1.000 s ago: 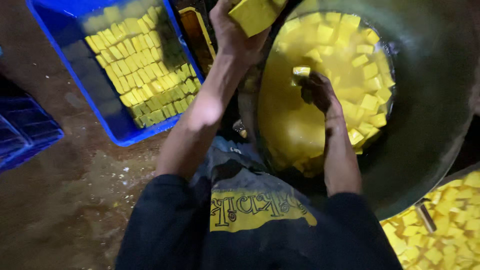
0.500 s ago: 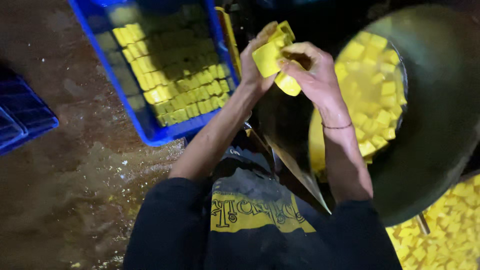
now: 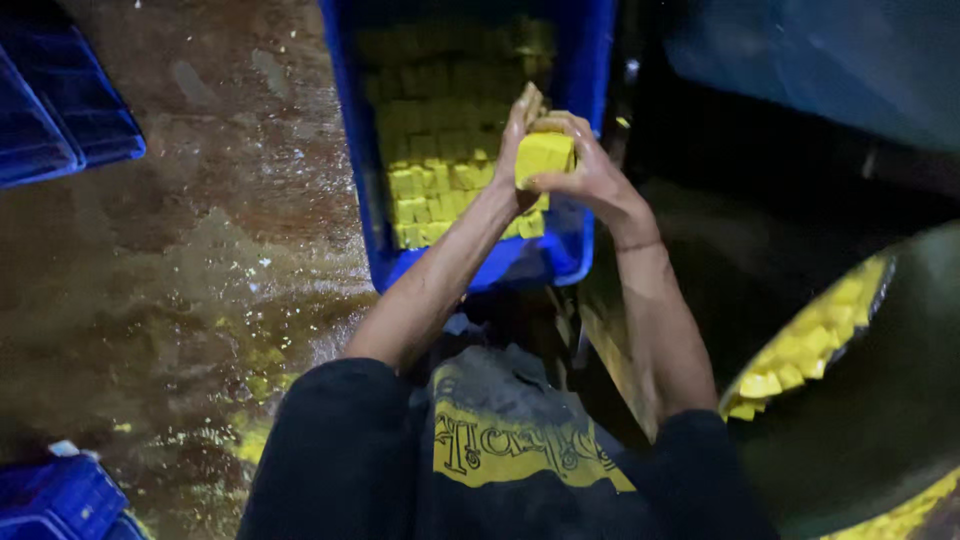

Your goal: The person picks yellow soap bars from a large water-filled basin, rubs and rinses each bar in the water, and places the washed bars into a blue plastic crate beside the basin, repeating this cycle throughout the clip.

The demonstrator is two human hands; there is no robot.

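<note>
Here, both hands meet above the blue crate (image 3: 575, 250): the left hand (image 3: 518, 135) and right hand (image 3: 585, 170) are pressed together around a yellow block (image 3: 543, 155). Stacking appears in hand; the next move likely calls for lowering it beside the rows of yellow blocks (image 3: 440, 190) inside the crate.

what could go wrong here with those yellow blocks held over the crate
The yellow blocks are only pressed between the left hand and right hand, so one might slip out over the blue crate. The floor looks wet and shiny, so footing may be slippery.
</note>
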